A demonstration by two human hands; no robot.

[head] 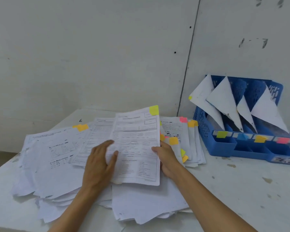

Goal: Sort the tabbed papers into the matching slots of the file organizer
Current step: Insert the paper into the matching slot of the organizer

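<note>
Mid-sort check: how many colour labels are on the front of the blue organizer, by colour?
Yellow-green label: 1
Blue label: 1
Orange label: 1
Pink label: 1
Total: 4, one in front of each slot of the file organizer.
The right hand holds a yellow-green-tabbed sheet.

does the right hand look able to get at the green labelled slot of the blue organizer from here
Probably yes: the right hand, gripping the yellow-green tabbed sheet, has only a low paper stack between it and the green-labelled slot to its right.
</note>
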